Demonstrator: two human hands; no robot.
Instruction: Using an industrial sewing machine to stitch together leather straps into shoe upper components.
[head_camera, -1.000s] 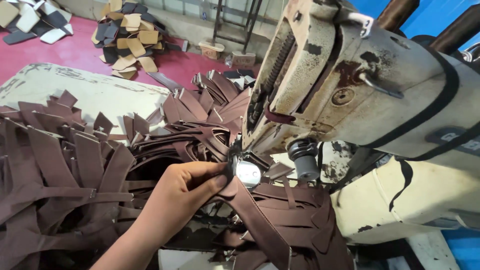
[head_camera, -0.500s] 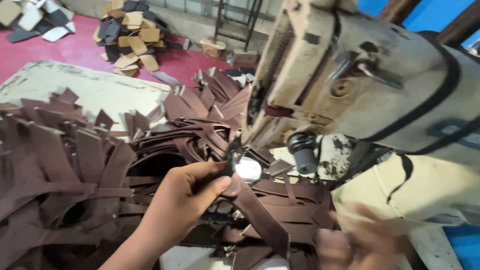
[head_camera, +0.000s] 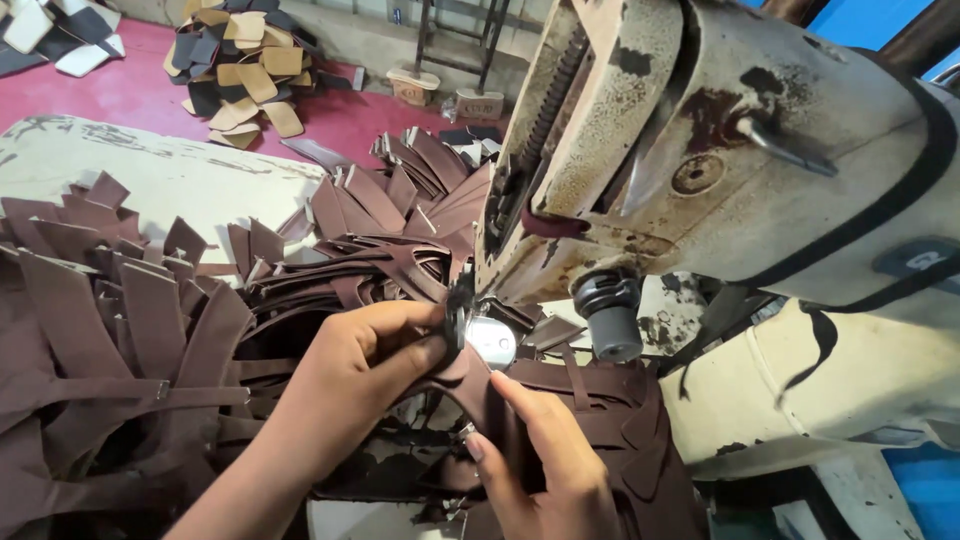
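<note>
Dark brown leather strips (head_camera: 150, 330) cover the cream tabletop (head_camera: 180, 175). The sewing machine (head_camera: 720, 150) is off-white, speckled with rusty stains. Far floor (head_camera: 120, 100) red, with tan and black pieces (head_camera: 245, 75).

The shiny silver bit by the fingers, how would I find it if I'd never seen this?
Start at the big, worn cream sewing machine on the right and go down to its needle end. There sits the small metal plate, between the left hand and right hand. It alone is shiny silver among the dark brown straps.
</note>
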